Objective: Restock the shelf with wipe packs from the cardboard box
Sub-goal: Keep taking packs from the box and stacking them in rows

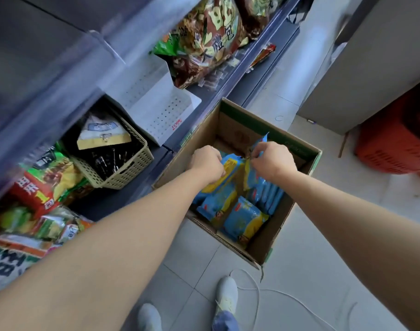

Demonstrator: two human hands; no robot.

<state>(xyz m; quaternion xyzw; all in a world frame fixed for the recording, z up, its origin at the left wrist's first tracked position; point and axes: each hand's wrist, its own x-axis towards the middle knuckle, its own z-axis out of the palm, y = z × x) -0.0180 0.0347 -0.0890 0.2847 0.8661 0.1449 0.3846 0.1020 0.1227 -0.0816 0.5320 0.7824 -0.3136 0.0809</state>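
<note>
Both forearms reach from the bottom corners into the cardboard box [299,161] at frame centre. Left hand [207,163] is closed around a blue-and-yellow wipe pack [230,170]; right hand [272,161] pinches another pack's [259,144] top edge. More packs [242,216] fill the box below. Shelf [156,101] spans upper left.

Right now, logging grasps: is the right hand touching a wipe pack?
Touching. Head view shows the right hand pinching the top edge of a blue wipe pack.
</note>
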